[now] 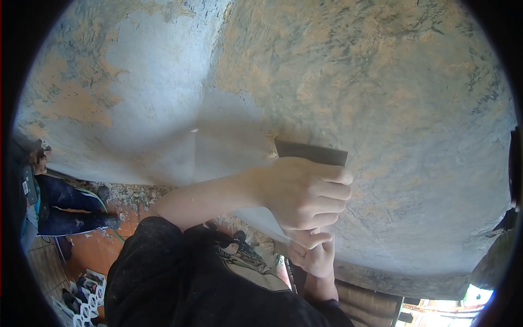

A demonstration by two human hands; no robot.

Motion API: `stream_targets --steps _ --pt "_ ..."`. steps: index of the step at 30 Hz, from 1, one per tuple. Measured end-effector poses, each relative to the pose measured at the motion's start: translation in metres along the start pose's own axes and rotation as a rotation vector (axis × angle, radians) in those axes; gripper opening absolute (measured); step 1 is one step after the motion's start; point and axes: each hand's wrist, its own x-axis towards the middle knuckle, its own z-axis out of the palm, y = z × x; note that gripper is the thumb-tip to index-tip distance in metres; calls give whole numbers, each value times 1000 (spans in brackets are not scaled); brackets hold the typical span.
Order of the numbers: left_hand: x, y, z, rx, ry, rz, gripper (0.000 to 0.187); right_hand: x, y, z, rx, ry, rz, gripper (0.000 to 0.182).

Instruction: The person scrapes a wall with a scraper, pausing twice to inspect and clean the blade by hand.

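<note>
A scraper with a wide dark blade [311, 152] lies with its edge against the patchy plastered wall [381, 98]. My left hand [305, 191] reaches across from the left and is closed around it just below the blade, with the back of the hand towards me. Directly under it, touching its thumb side, my right hand [315, 256] is also closed, in line with the tool. Both hands hide the handle. Left of the blade the wall shows a smooth pale grey area [229, 136]; to the right its surface is mottled grey and tan.
Another person in dark blue trousers [71, 199] stands at the far left, a hand [41, 158] near the wall. A white crate [90, 297] holding items sits on the reddish floor [90, 248]. A green hose or cord [103, 206] runs nearby. Bright daylight enters at lower right.
</note>
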Motion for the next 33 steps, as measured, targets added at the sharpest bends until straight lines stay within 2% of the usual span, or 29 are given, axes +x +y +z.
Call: stream_targets --steps 1,4,5,8,16,18,19,21,24,27,32,33 --pt "0 1 3 0 -5 -1 29 -2 -13 5 150 38 100 26" --pt "-1 0 8 -50 -93 -30 29 1 -15 -12 290 9 211 25" --pt "-1 -1 7 -27 -84 -32 29 2 -14 -11 278 72 245 25" --pt "-2 -2 2 -3 -65 -34 29 8 -2 -6 269 -21 131 24" --pt "-12 -1 3 32 -88 -18 29 7 5 0 207 63 120 28" --pt "-10 1 0 39 -3 26 29 3 9 11 229 45 1 31" --pt "-11 2 2 38 -11 25 29 -1 15 6 69 56 -36 32" --pt "-11 5 11 -30 -108 -3 29 -5 13 -3 94 73 28 32" --pt "-13 -2 13 18 -98 50 28 2 14 -6 168 78 101 32" --pt "-13 3 13 11 -39 10 27 -7 9 1 147 213 103 31" --pt "-7 3 5 1 -33 -12 27 -5 -1 1 136 90 134 22" --pt "-8 3 1 34 -44 -2 28 -3 5 8 165 107 67 19"
